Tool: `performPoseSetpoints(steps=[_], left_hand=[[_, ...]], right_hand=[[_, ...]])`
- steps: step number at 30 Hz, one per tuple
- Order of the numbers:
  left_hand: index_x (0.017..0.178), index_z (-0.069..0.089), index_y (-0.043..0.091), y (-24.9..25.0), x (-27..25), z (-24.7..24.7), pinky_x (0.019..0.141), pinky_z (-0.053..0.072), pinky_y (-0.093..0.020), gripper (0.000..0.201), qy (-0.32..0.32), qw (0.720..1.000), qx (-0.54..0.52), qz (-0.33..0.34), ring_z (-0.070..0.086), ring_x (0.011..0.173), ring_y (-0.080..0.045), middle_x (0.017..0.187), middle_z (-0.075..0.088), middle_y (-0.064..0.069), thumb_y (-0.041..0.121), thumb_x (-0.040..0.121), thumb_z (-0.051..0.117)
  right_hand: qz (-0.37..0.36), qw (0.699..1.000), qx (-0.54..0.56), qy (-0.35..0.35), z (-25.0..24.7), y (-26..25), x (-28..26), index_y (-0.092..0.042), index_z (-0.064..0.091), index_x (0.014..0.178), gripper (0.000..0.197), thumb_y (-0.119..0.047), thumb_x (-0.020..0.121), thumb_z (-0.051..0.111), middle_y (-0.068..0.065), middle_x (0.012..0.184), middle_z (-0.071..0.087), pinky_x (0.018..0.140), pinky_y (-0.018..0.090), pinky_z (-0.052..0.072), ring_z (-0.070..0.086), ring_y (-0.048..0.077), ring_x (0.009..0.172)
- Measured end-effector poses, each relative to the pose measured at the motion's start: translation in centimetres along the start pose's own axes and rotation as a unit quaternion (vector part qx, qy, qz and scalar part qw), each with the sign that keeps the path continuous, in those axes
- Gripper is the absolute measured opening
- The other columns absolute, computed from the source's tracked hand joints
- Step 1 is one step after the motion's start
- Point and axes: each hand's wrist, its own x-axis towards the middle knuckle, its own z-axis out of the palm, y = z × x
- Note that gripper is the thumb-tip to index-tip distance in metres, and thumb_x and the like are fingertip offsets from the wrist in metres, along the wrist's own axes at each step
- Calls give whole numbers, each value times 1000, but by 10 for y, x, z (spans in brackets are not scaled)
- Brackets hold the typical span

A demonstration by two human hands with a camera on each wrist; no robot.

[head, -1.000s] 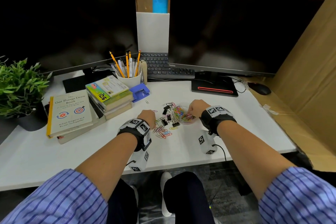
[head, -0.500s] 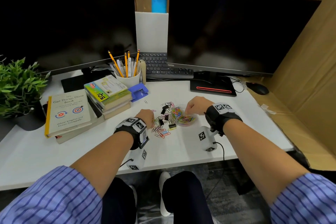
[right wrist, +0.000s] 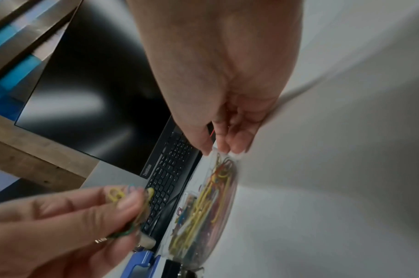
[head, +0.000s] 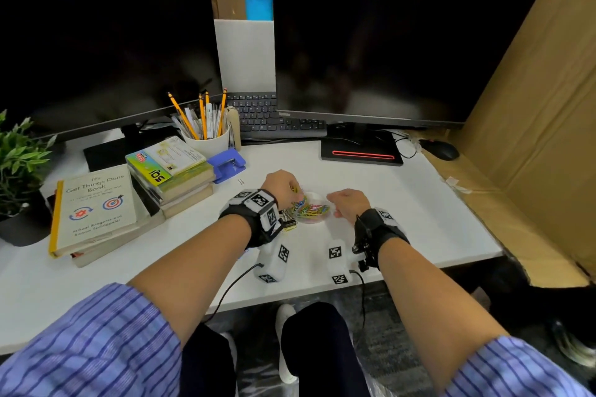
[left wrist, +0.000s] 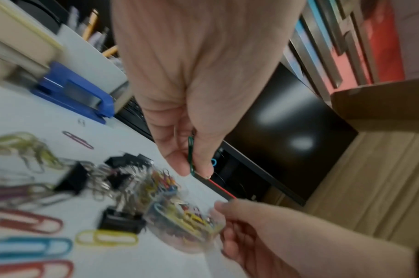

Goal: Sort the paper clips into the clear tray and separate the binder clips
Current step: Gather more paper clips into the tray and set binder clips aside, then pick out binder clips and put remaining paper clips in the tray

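Note:
The clear tray [head: 317,219], a small round dish heaped with coloured paper clips [head: 309,210], sits on the white desk between my hands. My left hand [head: 295,192] hovers over its left edge. It pinches a green paper clip [left wrist: 191,156] and some yellow ones [right wrist: 115,194] between thumb and fingers. My right hand [head: 332,206] pinches the tray's right rim [right wrist: 216,155]. Black binder clips [left wrist: 119,220] lie just left of the tray, with loose paper clips [left wrist: 27,222] beyond them. In the head view my left wrist hides most of that pile.
A blue punch [head: 226,164], a white pencil cup [head: 206,142] and stacked books [head: 169,172] stand behind left. A keyboard [head: 274,119] and two dark monitors fill the back. A plant [head: 19,167] is far left. A cardboard wall [head: 532,138] and a mouse [head: 440,150] are on the right.
My left hand has risen from the loose pile and moved right over the tray with clips in it. My right hand has shifted from over the tray to its right rim.

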Motion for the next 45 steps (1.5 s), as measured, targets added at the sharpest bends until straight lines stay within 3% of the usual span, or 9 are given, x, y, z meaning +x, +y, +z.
performPoseSetpoints(steps=[6, 14, 19, 23, 31, 36, 40, 43, 45], left_hand=[[104, 69, 5, 17, 8, 26, 90, 47, -33, 26, -2, 999, 47, 22, 60, 108, -27, 114, 67, -12, 17, 82, 71], [103, 71, 4, 15, 6, 28, 91, 48, -25, 24, -28, 994, 76, 72, 64, 106, -24, 110, 70, -11, -4, 82, 61], [110, 69, 6, 17, 5, 29, 95, 47, -28, 24, -67, 987, 102, 103, 63, 108, -23, 115, 69, -10, 6, 87, 61], [111, 68, 6, 17, 6, 25, 93, 45, -27, 26, -56, 987, 105, 109, 61, 109, -23, 115, 67, -11, 2, 88, 58], [108, 68, 3, -32, -5, -16, 97, 43, -29, 27, 20, 999, 43, -11, 58, 114, -29, 121, 64, -14, -2, 86, 54], [129, 57, 4, -64, -34, -58, 104, 39, -29, 36, -68, 968, 206, -124, 50, 127, -25, 137, 53, -10, 11, 94, 51], [139, 42, 13, -90, -56, -74, 97, 42, -31, 73, -199, 920, 283, -182, 49, 125, -24, 142, 47, -5, 39, 78, 73], [130, 44, 31, -111, -63, -79, 73, 44, -27, 121, -200, 910, 320, -173, 53, 94, -19, 124, 58, 4, 68, 21, 78], [128, 44, 28, -117, -63, -77, 65, 43, -23, 101, -193, 915, 312, -168, 55, 76, -16, 97, 60, 8, 56, 41, 84]], right_hand=[[-30, 999, 11, 17, 3, 11, 3, -6, 68, 98, 24, -26, 87, 63, 5, 90, 64, 90, 42, 55, 58, 16, 63], [-39, 998, 44, 29, 4, 15, 2, -12, 65, 86, 11, -23, 85, 64, 2, 86, 64, 89, 38, 55, 60, 13, 60], [-40, 998, 49, 26, 4, 14, -1, -13, 64, 84, 10, -23, 85, 64, 2, 88, 64, 90, 39, 55, 61, 15, 65], [-43, 998, 31, 36, 2, 12, -4, -13, 62, 86, 13, -26, 88, 62, 0, 77, 62, 68, 23, 51, 59, 14, 63], [-34, 996, 11, 76, 5, 11, -4, -11, 64, 86, 25, -35, 91, 56, 1, 64, 63, 71, 25, 47, 60, 19, 76], [19, 998, -23, 56, 3, -10, -7, -2, 64, 92, 34, -33, 93, 51, 15, 95, 67, 88, 36, 51, 62, 28, 93], [-107, 983, -29, 148, 17, -40, -27, -2, 70, 102, 24, -14, 90, 53, 13, 109, 69, 90, 30, 46, 62, 29, 106], [-152, 984, -84, 25, 34, -56, -41, -7, 67, 76, 17, -12, 85, 53, 11, 85, 69, 86, 36, 53, 63, 27, 83], [-113, 973, -174, -99, 44, -65, -49, -8, 65, 69, 13, -7, 79, 57, 12, 76, 66, 85, 37, 57, 63, 25, 70]])
